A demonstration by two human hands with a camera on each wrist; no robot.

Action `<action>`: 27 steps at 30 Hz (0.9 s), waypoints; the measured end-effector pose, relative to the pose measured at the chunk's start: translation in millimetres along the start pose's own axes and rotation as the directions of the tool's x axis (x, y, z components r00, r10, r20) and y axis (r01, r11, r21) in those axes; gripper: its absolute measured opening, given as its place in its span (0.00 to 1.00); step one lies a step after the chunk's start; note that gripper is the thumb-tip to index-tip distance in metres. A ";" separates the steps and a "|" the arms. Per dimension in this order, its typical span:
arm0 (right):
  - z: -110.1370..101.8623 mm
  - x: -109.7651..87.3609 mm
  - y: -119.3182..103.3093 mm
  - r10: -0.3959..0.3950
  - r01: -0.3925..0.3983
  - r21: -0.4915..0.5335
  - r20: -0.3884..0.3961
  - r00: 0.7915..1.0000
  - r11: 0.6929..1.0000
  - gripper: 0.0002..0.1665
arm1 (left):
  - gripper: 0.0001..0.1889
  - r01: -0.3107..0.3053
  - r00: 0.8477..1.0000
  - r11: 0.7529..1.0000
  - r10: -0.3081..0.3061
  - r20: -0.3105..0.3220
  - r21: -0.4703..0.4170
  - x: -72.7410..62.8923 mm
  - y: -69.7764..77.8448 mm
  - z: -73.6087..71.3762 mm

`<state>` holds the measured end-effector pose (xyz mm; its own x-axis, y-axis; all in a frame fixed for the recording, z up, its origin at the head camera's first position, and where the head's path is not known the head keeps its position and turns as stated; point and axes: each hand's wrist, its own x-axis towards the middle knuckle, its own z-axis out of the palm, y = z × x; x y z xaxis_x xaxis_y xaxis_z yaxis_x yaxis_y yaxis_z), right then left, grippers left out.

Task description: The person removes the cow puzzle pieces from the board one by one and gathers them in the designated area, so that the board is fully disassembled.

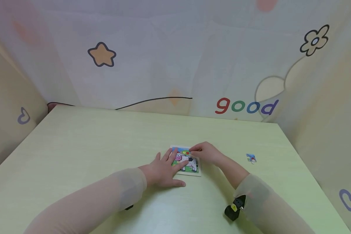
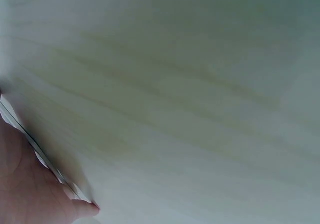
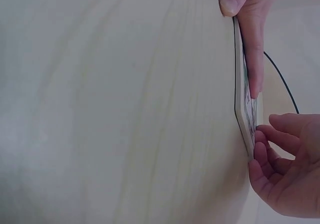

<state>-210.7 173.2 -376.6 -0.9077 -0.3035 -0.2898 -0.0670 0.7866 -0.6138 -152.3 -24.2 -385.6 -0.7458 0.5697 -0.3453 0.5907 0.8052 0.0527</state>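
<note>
A small square picture puzzle (image 1: 194, 165) showing a cartoon cow lies on the table in the head view, with a pale frame around it. My left hand (image 1: 163, 169) rests across its left side with spread fingers, the thumb on the table below the frame. At the upper right corner, my right hand (image 1: 206, 152) touches the puzzle with bent fingers, thumb and forefinger close together. The right wrist view shows curled fingers (image 3: 265, 171) against the frame's edge; whether a piece is between them is hidden. A loose puzzle piece (image 1: 251, 158), mostly blue, lies to the right.
The pale table (image 1: 90, 139) reaches back to a printed cloth (image 1: 163, 58) with a star and the word "good". More cloth hangs along both sides. A small black device (image 1: 235, 208) is worn at the right wrist.
</note>
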 end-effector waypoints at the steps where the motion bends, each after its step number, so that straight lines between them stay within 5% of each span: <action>1: 1.0 0.5 -0.8 0.002 -0.002 -0.001 -0.001 1.000 1.000 0.15 | 0.42 0.001 1.000 1.000 -0.001 0.001 0.000 -0.4 -0.4 -0.2; 11: 6.5 -0.3 -8.6 0.070 -0.069 0.012 -0.041 0.997 0.998 0.14 | 0.41 -0.006 1.000 1.000 0.006 -0.008 0.008 -3.4 0.2 1.1; 27: 2.0 5.1 -15.6 0.064 -0.059 0.061 -0.075 0.995 0.996 0.14 | 0.42 0.000 1.000 1.000 0.000 -0.005 -0.011 3.6 -2.3 5.9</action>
<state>-213.5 158.3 -370.0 -0.9387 -0.2116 -0.2723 0.0123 0.7687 -0.6395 -154.5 -24.9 -392.5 -0.7472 0.5707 -0.3407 0.5874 0.8068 0.0632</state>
